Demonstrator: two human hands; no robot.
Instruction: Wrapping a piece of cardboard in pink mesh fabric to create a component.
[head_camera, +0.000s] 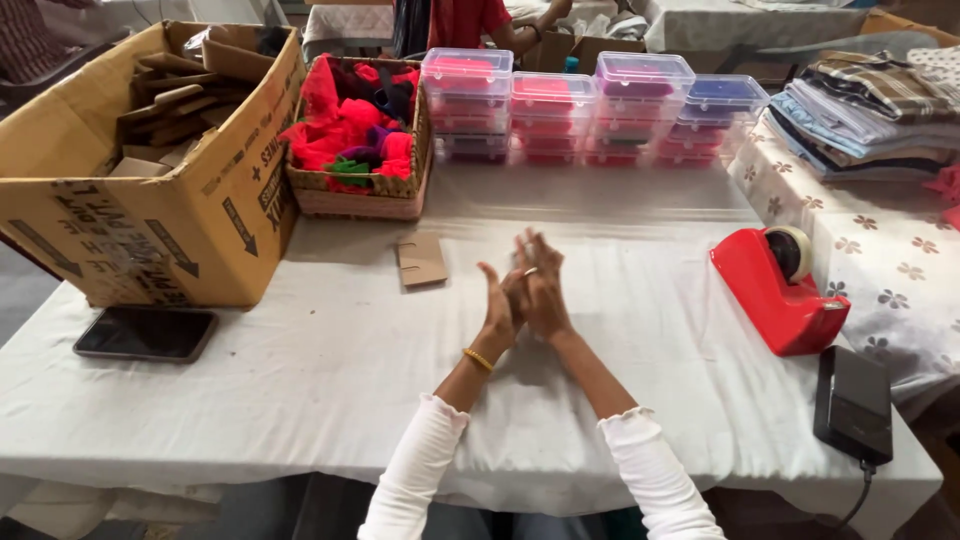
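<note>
My left hand (500, 305) and my right hand (541, 288) are raised together over the white tablecloth (330, 370), palms pressed against each other, fingers pointing away from me. Neither holds anything. A gold bangle sits on my left wrist and a ring on a right finger. The nearest object is a small brown cardboard piece (421, 259), lying flat on the cloth just beyond and left of my hands.
A large open cardboard box (170, 220) with cardboard pieces stands at left, a dark phone (146, 333) before it. A woven basket (362, 196) holds red cloth. Stacked clear plastic boxes (590, 110) line the back. Red tape dispenser (775, 290), black device (852, 402), folded clothes (865, 110) at right. Another person sits behind.
</note>
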